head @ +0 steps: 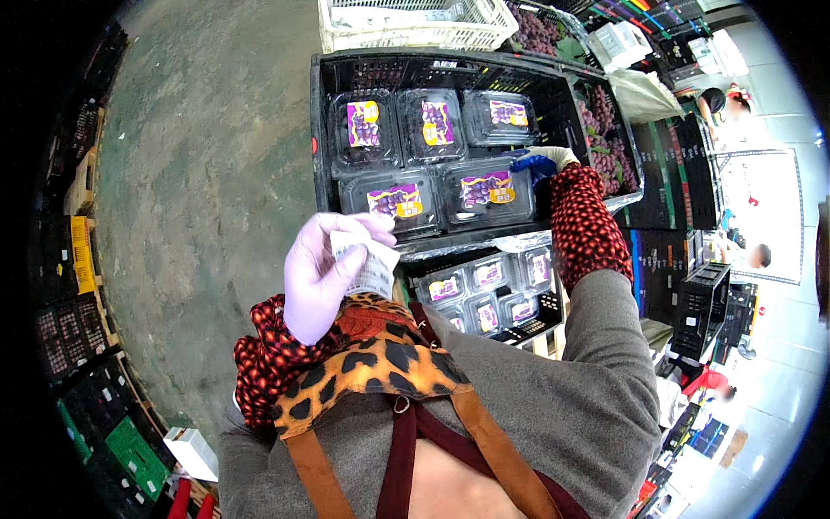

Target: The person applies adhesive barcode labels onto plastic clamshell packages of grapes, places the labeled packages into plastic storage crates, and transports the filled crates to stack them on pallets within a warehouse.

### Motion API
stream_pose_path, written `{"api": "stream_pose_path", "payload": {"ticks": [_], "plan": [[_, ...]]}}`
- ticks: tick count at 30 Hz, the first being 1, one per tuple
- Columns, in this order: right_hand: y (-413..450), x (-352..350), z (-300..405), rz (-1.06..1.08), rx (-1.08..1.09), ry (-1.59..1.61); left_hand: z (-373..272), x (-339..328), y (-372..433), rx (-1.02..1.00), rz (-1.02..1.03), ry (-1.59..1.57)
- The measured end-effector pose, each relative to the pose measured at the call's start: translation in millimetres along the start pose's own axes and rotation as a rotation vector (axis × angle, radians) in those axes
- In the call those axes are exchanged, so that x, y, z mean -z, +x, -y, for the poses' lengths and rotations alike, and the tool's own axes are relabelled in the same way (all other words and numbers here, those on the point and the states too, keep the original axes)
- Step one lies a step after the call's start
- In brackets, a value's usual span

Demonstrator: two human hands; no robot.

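My left hand (324,272), in a lilac glove, pinches a white strip of printed paper (373,269) just in front of my leopard-print apron (389,357). My right hand (546,161) wears a blue and white glove. Its fingers grip the right corner of a clear plastic clamshell box (487,194); part of the hand is hidden. This box lies in a black plastic crate (447,60), beside another clamshell box (389,202). Behind them in the crate are three more boxes, including a middle one (433,126). Purple and yellow labels picturing grapes are on the lids.
Below this crate, nearer me, a black crate (480,331) holds several smaller labelled boxes. Crates of reddish grapes (609,139) stand to the right. A white plastic basket (415,32) is at the back. Crates on pallets (68,324) line the left; people (720,107) are at the far right.
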State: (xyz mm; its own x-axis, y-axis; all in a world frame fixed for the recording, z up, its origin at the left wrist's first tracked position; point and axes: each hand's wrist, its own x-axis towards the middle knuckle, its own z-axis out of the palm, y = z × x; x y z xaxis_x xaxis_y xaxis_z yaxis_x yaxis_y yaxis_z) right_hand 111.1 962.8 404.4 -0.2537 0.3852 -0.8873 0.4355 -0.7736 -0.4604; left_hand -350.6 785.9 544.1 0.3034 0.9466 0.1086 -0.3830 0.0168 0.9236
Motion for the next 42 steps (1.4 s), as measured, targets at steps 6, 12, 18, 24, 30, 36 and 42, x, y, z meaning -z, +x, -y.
{"api": "stream_pose_path", "payload": {"ticks": [6,12,18,24,30,36,42], "plan": [[28,-6,-22,-0.132,0.092,-0.255,17,-34,37,0.179,-0.257,0.021],[-62,-60,-38,-0.916,0.863,-0.677,41,-72,47,0.201,-0.083,0.121],[-178,-75,-213,-1.398,1.158,0.579,64,-118,27,0.402,0.177,0.203],[-40,-114,-482,-1.173,0.625,1.409,96,-136,7,0.522,0.276,0.28],[126,-144,-498,-0.668,0.701,2.113,121,-131,-5,0.683,0.364,0.415],[259,-84,-492,-0.531,0.771,2.387,128,-133,-19,0.585,0.42,0.623],[314,4,-532,-0.995,0.906,2.006,156,-141,-1,0.581,0.1,0.446]]}}
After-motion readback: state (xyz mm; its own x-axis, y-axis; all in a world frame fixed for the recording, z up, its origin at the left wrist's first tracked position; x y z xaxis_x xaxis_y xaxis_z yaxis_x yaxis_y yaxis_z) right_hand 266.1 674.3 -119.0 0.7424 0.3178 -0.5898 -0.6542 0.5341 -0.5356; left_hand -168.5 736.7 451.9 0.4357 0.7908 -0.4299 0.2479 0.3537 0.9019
